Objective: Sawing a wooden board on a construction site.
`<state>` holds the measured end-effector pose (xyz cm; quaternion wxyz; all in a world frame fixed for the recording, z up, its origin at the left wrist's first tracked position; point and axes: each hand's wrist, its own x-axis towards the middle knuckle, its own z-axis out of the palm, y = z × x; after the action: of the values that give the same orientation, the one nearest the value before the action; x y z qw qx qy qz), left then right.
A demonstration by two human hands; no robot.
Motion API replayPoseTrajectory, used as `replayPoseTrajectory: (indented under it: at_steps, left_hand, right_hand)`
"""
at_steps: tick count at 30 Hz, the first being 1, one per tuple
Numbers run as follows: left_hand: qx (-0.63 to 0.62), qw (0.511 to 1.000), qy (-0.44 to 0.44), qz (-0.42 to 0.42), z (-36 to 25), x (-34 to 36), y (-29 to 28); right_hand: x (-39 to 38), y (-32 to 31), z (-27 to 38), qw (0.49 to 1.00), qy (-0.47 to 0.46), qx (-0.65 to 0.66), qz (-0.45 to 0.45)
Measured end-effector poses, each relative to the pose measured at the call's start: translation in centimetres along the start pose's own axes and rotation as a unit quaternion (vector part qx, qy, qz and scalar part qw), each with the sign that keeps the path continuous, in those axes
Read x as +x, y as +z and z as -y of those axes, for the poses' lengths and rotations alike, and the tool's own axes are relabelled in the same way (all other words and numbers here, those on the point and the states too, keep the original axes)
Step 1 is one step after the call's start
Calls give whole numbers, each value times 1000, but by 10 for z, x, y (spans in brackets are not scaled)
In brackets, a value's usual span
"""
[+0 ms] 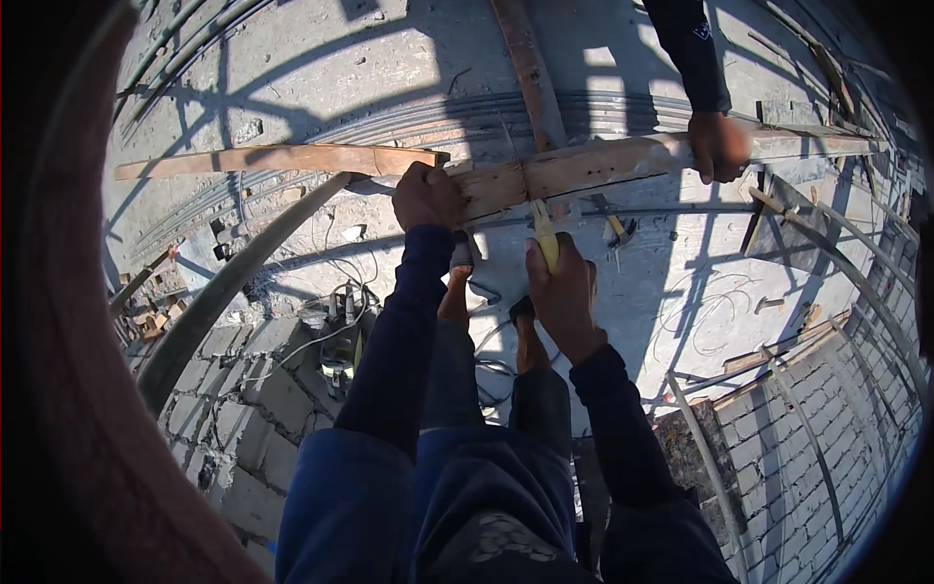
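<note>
A long wooden plank [593, 167] lies across in front of me. My left hand [428, 198] is closed round it at its left part, beside the end of another wooden piece [292, 159]. In my right hand [564, 297], held just below the plank, is a pair of yellow-handled pliers [547, 245]. Their metal tip meets the plank's near edge, by a dark line like a wire across the wood; the jaws are too small to make out. A co-worker's hand [720, 148] in a dark sleeve rests on the plank farther right.
Under the plank, a hammer [619, 228] lies on the concrete floor. A corded power tool [339, 362] sits by grey blocks [238, 419] at left. A curved-looking pole [248, 263] rises at left. Thin rods run along the floor; block walling [808, 438] stands at right.
</note>
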<state>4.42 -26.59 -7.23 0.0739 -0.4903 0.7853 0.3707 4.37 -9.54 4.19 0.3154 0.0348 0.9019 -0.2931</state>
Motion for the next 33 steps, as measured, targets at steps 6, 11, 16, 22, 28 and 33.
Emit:
replayPoseTrajectory:
  at_steps: [6,11,16,22,28,33]
  left_hand:
    - [3,1000,-23,0,6,12,-3]
    - [26,1000,0,-2,8,-10,-9]
    - [-34,998,13,42,-13,3,0]
    - [6,1000,-4,14,15,13,-9]
    - [-16,1000,1,19,-3,-7,0]
    - [8,1000,-14,15,5,4,-5]
  right_hand:
    - [-92,-37,23,999,50,16,6]
    - [-113,-44,7,999,36,18,-9]
    - [13,8,-9,999,-25,4,-38]
    - [-128,-55,24,991,123,35,36]
    - [-9,2,-10,997,-31,-38,-59]
    - [8,7,17,1000,-8,24,-7]
